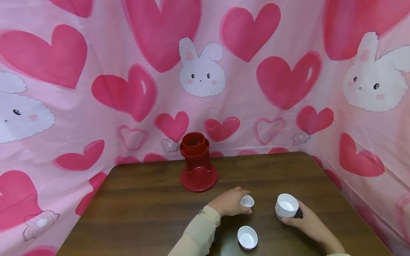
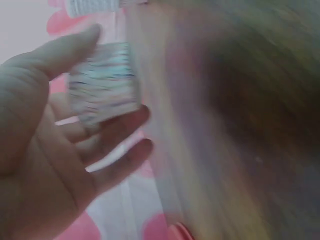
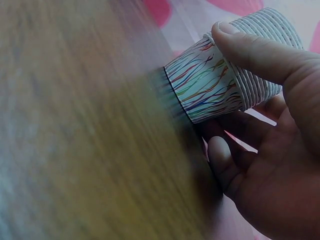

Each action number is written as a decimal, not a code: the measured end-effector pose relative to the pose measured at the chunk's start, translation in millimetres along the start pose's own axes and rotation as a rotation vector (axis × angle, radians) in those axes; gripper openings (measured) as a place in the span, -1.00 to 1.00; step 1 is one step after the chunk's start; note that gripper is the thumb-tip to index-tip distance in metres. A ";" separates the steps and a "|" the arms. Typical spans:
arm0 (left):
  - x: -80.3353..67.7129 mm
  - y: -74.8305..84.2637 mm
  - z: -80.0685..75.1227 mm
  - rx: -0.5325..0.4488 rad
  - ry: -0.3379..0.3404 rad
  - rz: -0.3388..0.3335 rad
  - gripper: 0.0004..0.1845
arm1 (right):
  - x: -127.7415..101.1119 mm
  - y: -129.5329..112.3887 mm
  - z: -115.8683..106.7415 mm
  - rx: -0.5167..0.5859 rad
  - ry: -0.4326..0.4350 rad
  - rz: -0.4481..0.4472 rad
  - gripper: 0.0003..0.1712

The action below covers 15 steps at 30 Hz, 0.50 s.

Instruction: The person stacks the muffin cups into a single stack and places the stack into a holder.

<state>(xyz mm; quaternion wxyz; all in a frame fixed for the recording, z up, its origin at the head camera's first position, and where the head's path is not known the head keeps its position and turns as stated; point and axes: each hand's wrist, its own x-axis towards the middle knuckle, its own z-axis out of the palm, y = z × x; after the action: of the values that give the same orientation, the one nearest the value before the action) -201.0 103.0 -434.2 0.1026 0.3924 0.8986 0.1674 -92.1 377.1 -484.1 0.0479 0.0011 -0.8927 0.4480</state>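
A small paper cup [image 1: 247, 201] is held in the curled fingers of the left hand [image 1: 229, 202] on the brown desk [image 1: 144, 206]. A stack of striped cups [image 1: 286, 206] is gripped by the right hand [image 1: 304, 222]. Another cup [image 1: 247, 237] is seen near them, and a red holder [image 1: 198, 163] behind.

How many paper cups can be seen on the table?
3. One cup is under the left hand, one stack of cups is in the right hand, counted as one, and one cup stands free near the front table edge.
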 end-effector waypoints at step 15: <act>37.0 75.7 -20.4 -0.010 0.093 0.169 -0.34 | 2.7 -0.8 -2.3 -0.061 -0.059 0.016 -0.14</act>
<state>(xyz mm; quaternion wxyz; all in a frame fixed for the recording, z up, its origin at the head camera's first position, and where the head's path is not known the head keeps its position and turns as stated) -181.6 174.0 -388.5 0.0482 0.4580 0.8653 0.1978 -94.6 378.5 -481.9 0.0177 0.0057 -0.9069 0.4209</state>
